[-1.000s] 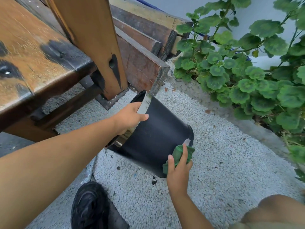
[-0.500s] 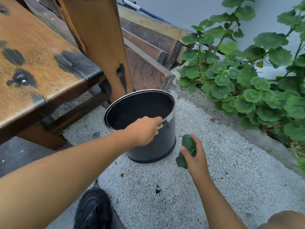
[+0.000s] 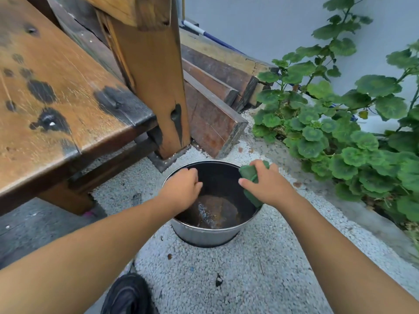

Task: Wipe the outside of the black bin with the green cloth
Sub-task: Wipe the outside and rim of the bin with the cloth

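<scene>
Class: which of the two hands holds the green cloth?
The right hand, gripping the green cloth at the black bin's right rim; the left hand grips only the rim.

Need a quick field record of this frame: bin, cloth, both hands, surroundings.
black bin: upright on gravel, opening up, brownish residue on its floor
green cloth: bunched, at the bin's right rim
left hand: fingers curled over the left rim
right hand: grips the cloth at the rim
surroundings: wooden bench to the left, leafy plant to the right, dark shoe at the bottom edge
</scene>
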{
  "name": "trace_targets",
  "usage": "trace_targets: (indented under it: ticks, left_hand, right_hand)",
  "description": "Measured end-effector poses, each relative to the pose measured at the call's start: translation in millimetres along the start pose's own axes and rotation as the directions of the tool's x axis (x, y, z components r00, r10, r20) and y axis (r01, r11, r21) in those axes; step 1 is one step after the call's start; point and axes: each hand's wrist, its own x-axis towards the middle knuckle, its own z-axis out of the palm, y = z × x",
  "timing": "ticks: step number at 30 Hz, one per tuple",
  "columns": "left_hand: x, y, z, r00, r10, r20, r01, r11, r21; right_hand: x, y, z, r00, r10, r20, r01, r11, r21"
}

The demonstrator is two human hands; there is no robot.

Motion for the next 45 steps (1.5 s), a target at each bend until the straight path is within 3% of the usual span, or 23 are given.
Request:
trace_targets:
  ticks: [2,6,9,12,15,19,25,29,37,45]
  left_hand:
    - [-1.0,-18.9,-5.1,0.986,-0.011,-0.169,0.032,0.992,0.119]
    - [-4.3,-47.4,-3.6,0.979,-0.111,-0.173,0.139,0.977,0.16]
    - [3.5,-59.4,-1.9,0.942,-0.334,0.013,0.334,0.942,0.027]
    - [10.3,-65.7,-4.6,0.805,-0.477,0.354,0.559,0.81,-0.18]
    - [9.1,-66.4,-7.0,0.805,-0.413,0.426,0.523,0.833,-0.179]
    - [5.6,-62.1,-10.2,0.836,-0.351,0.423,0.457,0.872,-0.178]
    - [30.7,-62.3,-27.5,0.905,-0.295,0.305,0.347,0.928,-0.133]
    - [60.6,-67.8,-38.0,0.958,-0.272,0.091,0.275,0.961,-0.024]
    - [116.3,-61.6,-31.0,0.967,-0.246,-0.071,0.253,0.96,0.119]
    - [141.4,-67.2,-17.1,0.956,-0.202,-0.213,0.241,0.954,0.176]
  right_hand:
    - [1.7,2.9,-0.1,0.998,0.005,0.056,-0.006,1.0,0.017]
    - [-5.0,7.3,6.9,0.997,-0.037,0.061,0.034,0.998,0.043]
    - [-8.8,6.1,17.7,0.999,0.044,0.025,-0.046,0.996,0.076]
    - [-6.6,5.0,18.7,0.983,0.186,0.001,-0.183,0.969,0.164]
    - [-5.3,-2.5,20.6,0.982,0.16,-0.099,-0.163,0.986,-0.018]
    - [-3.0,-3.6,22.4,0.985,0.095,-0.147,-0.113,0.987,-0.116]
    - [21.3,-10.1,1.8,0.978,0.025,-0.206,-0.06,0.984,-0.166]
    - [52.9,-25.4,-21.2,0.974,-0.027,-0.227,-0.018,0.981,-0.194]
    - [100.5,-23.8,-18.2,0.97,0.016,-0.241,-0.061,0.982,-0.179]
    - [120.0,-18.7,14.0,0.888,0.071,-0.454,-0.073,0.997,0.013]
